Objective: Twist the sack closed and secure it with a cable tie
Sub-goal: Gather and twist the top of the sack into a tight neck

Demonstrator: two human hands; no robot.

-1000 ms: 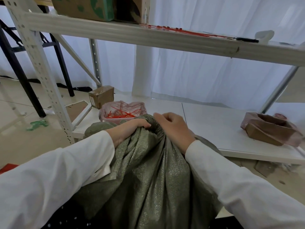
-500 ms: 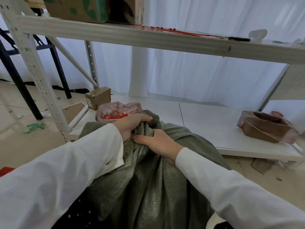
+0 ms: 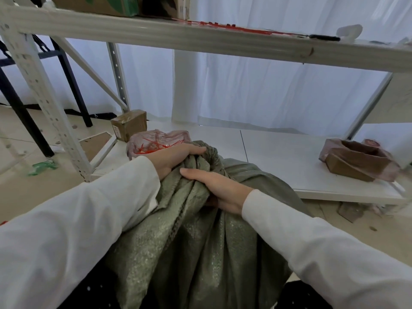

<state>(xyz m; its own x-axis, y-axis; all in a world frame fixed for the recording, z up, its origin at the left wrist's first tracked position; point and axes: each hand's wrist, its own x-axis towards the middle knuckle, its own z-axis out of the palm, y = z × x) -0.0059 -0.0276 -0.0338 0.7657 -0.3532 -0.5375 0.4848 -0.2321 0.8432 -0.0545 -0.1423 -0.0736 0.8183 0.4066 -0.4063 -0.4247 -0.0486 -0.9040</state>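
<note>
A grey-green woven sack (image 3: 200, 241) stands in front of me, its mouth gathered into a bunched neck (image 3: 207, 157). My left hand (image 3: 174, 157) grips the top of that neck from the left. Just below it, my right hand (image 3: 218, 186) wraps its fingers around the gathered fabric. Behind my left hand a clear plastic bag of red cable ties (image 3: 156, 143) lies on the low shelf. More red cable ties (image 3: 223, 26) lie on the upper shelf.
A white low shelf board (image 3: 278, 157) runs behind the sack, with a small cardboard box (image 3: 130, 127) at its left and a wrapped brown box (image 3: 356, 159) at its right. The rack's upper beam (image 3: 178, 36) crosses overhead. Its perforated upright (image 3: 44, 103) stands at left.
My right hand dropped from the top of the neck to grip the sack lower down, under my left hand. The left hand kept its hold at the top.
</note>
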